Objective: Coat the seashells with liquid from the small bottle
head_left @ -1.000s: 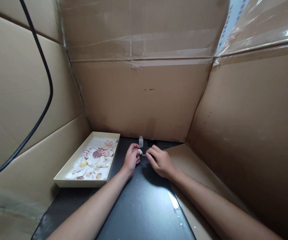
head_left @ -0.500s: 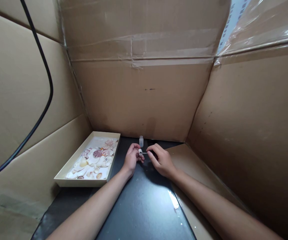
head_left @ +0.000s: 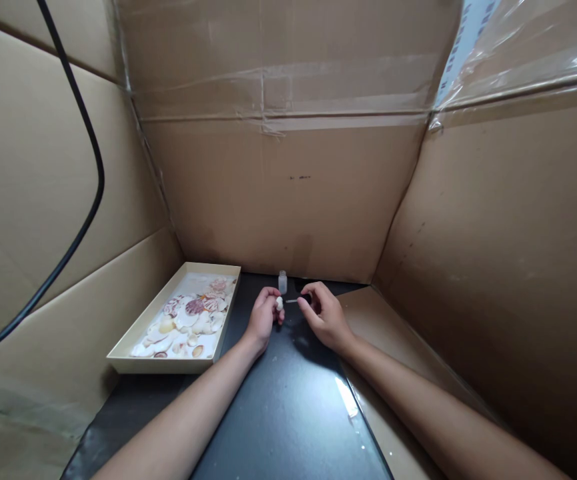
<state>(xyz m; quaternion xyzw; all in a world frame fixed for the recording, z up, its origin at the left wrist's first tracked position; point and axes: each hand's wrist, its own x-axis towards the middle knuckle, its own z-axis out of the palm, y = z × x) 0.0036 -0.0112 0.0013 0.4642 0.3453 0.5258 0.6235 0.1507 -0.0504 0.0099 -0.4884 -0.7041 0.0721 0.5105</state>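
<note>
My left hand (head_left: 263,317) is closed around a small white shell (head_left: 279,303), which shows at its fingertips. My right hand (head_left: 323,315) pinches a thin light stick with a dark tip, apparently a small brush (head_left: 292,301). The dark tip points left at the shell, with a narrow gap between them. Just behind the hands, a small translucent bottle (head_left: 283,283) stands upright on the black tabletop (head_left: 268,413). What the right palm covers is hidden.
Left of my hands lies a cream tray (head_left: 163,366) with many loose shells (head_left: 195,307) on a white base. Cardboard walls (head_left: 278,200) enclose the table on three sides. A cardboard sheet (head_left: 393,347) lies at the right, and a black cable (head_left: 101,167) hangs at the left.
My right hand has shifted slightly right, drawing the small brush back from the shell so a gap shows. The left hand has turned the shell a little.
</note>
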